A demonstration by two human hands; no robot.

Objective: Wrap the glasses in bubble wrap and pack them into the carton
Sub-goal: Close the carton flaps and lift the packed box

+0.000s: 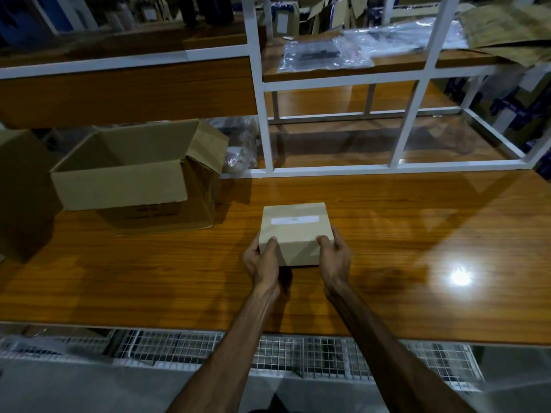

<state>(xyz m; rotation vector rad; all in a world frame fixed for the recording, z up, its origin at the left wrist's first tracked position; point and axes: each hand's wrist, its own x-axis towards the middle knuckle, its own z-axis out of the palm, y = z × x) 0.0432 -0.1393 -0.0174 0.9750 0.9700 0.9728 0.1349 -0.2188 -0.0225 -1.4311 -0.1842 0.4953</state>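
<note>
A small closed cardboard box (293,225) with a pale label strip on its lid sits in the middle of the wooden table (402,234). My left hand (261,259) grips its near left corner, thumb on the front face. My right hand (335,254) grips the near right corner the same way. A large open carton (134,177) stands at the table's left, flaps spread, its inside in shadow. No glasses or loose bubble wrap show on the table.
A white metal shelf frame (265,114) rises behind the table. Plastic-bagged items (325,53) lie on its upper right shelf, and more bagged goods (241,144) sit behind the carton. Another cardboard piece (21,186) stands at far left. Wire mesh (268,356) runs below the table's front edge.
</note>
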